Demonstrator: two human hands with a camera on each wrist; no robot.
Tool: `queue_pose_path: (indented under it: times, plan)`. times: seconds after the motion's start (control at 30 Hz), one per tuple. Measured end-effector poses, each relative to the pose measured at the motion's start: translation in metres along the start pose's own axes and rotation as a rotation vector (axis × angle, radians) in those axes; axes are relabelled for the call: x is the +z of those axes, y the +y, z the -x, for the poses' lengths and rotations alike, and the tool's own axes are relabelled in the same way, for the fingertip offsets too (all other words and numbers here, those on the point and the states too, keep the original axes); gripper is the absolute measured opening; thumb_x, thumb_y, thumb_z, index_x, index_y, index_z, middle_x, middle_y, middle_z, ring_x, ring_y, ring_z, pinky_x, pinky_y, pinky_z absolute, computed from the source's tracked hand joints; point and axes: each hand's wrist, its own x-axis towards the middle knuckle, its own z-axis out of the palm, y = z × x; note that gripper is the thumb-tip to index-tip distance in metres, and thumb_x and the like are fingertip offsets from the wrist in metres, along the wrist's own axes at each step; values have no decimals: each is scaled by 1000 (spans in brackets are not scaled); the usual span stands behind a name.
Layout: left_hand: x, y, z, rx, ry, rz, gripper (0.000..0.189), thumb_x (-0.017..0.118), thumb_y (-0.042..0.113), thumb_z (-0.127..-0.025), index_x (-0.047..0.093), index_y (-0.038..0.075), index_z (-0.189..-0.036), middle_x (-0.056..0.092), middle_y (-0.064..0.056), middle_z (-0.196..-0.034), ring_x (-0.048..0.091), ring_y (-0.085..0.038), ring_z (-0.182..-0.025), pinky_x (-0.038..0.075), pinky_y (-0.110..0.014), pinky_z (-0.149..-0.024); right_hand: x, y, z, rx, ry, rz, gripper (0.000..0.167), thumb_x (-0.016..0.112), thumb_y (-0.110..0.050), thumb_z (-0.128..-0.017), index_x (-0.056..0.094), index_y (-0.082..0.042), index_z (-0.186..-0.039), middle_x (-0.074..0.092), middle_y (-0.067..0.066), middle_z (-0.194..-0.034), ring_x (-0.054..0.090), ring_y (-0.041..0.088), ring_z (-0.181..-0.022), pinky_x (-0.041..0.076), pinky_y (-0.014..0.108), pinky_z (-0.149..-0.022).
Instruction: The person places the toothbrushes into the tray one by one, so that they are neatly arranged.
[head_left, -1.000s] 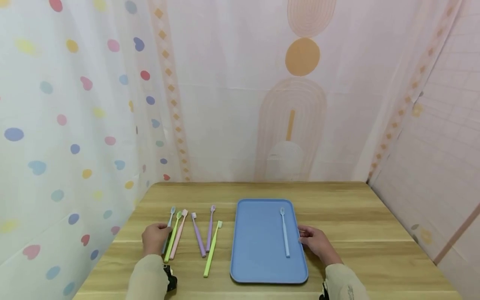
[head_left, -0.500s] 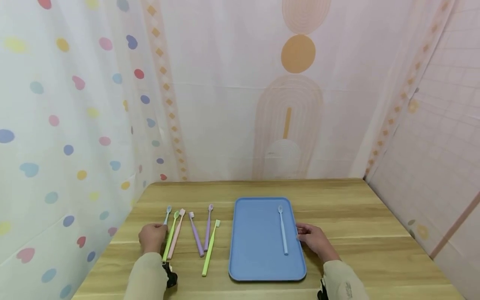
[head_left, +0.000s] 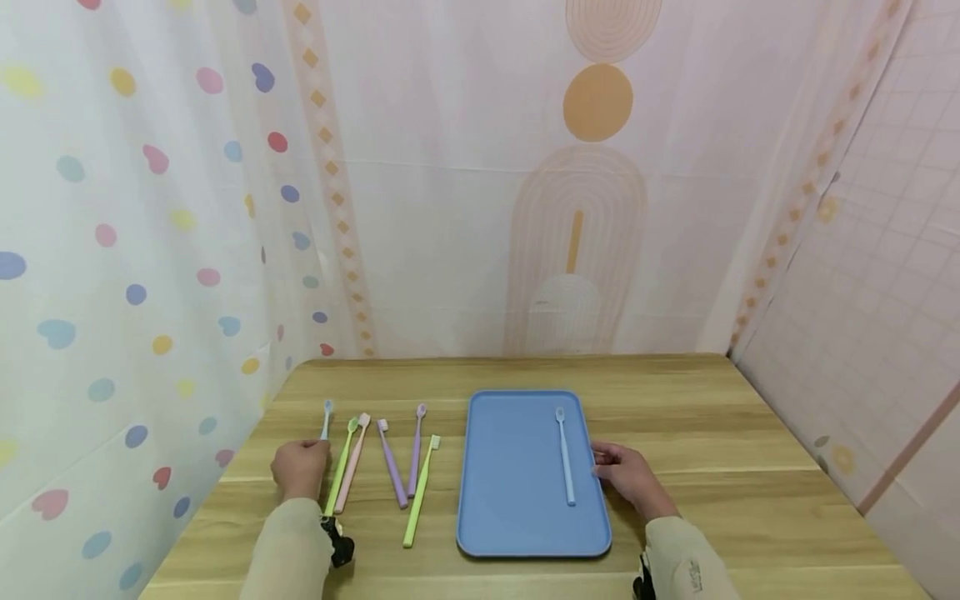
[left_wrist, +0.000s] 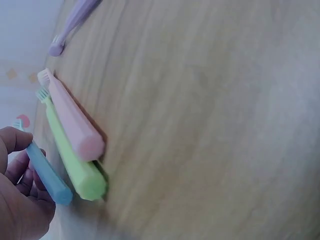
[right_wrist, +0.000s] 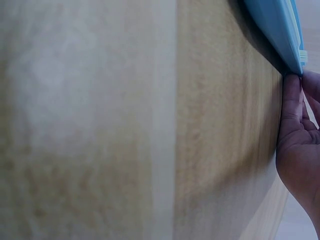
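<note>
My left hand (head_left: 300,468) pinches a blue toothbrush (left_wrist: 47,176) between thumb and fingers, its bristled head pointing away from me. Just right of that hand, a green toothbrush (head_left: 340,473) and a pink toothbrush (head_left: 351,468) lie side by side on the wooden table. At the right edge of a blue tray (head_left: 517,529), my right hand (head_left: 633,482) holds the rim, thumb on one side and fingers at the underside in the right wrist view (right_wrist: 300,145). A light blue toothbrush (head_left: 566,462) lies lengthwise on the tray's right half.
Between the left group and the tray lie two purple toothbrushes, one leftward (head_left: 393,467) and one upright in view (head_left: 416,454), plus another green toothbrush (head_left: 422,492). Patterned curtains (head_left: 450,250) hang behind the wooden table (head_left: 697,400) and at its sides.
My left hand has moved slightly left with the blue toothbrush, widening the gap to the green one beside it. The right hand stays at the tray's edge; the head view shifts a little.
</note>
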Motion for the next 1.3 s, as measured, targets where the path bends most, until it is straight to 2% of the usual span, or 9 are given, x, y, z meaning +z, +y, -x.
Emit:
queue_pose_path:
  times: [0.17, 0.23, 0.6, 0.83, 0.93, 1.0, 1.17, 1.23, 1.3]
  plan:
    - [0, 5, -6, 30, 8, 49, 32, 59, 13, -92, 68, -11, -111, 63, -31, -112, 48, -50, -109, 35, -57, -95, 0, 0, -1, -4, 4, -13, 41, 65, 9, -86, 60, 11, -127, 65, 15, -101, 58, 26, -95, 51, 33, -79]
    - [0, 7, -7, 10, 8, 73, 32, 59, 13, -92, 67, -10, -113, 63, -31, -113, 47, -49, -111, 35, -57, -97, 0, 0, -1, -3, -1, -11, 41, 65, 9, -86, 60, 11, -127, 65, 15, -101, 58, 26, -95, 51, 33, -79]
    - [6, 27, -4, -30, 17, 147, 32, 62, 12, -90, 68, -8, -114, 64, -28, -113, 53, -42, -103, 41, -51, -89, 0, 3, -1, 6, -1, 11, 42, 65, 8, -86, 61, 10, -127, 66, 13, -100, 58, 25, -94, 50, 34, -80]
    - [13, 43, 3, 1, 30, 180, 31, 67, 13, -89, 69, -8, -112, 66, -26, -108, 58, -34, -91, 44, -32, -69, 0, 2, -2, -3, -3, -10, 41, 64, 9, -85, 61, 10, -126, 66, 14, -101, 59, 26, -96, 51, 34, -81]
    - [18, 48, 7, 9, 35, 205, 30, 67, 13, -89, 70, -8, -110, 67, -25, -106, 59, -32, -88, 44, -27, -65, -1, 1, -1, -5, -4, -9, 41, 64, 8, -86, 61, 10, -127, 66, 14, -103, 59, 27, -98, 51, 35, -82]
    - [22, 51, 9, -1, 37, 238, 29, 68, 12, -88, 70, -7, -110, 67, -24, -106, 59, -30, -88, 43, -25, -63, -1, 1, 0, -5, -1, -4, 41, 65, 8, -86, 61, 10, -127, 67, 14, -103, 59, 27, -99, 50, 34, -82]
    - [32, 57, 13, -60, 15, 402, 31, 69, 8, -88, 68, -8, -114, 65, -22, -108, 58, -24, -90, 46, -18, -64, -1, -1, 1, -4, -3, -10, 41, 65, 8, -86, 61, 10, -127, 67, 14, -103, 59, 27, -98, 50, 34, -81]
    - [35, 61, 14, -57, 20, 408, 31, 69, 8, -87, 68, -9, -113, 65, -23, -107, 58, -25, -91, 46, -18, -67, -1, -1, 2, -3, -3, -14, 41, 65, 8, -86, 61, 10, -127, 67, 14, -103, 60, 27, -99, 51, 34, -81]
    - [37, 64, 15, -41, 45, 362, 29, 70, 9, -86, 70, -7, -110, 68, -22, -105, 58, -27, -91, 45, -23, -70, -1, -1, 1, 0, -1, -12, 41, 65, 8, -86, 61, 10, -127, 67, 14, -103, 60, 27, -99, 51, 35, -82]
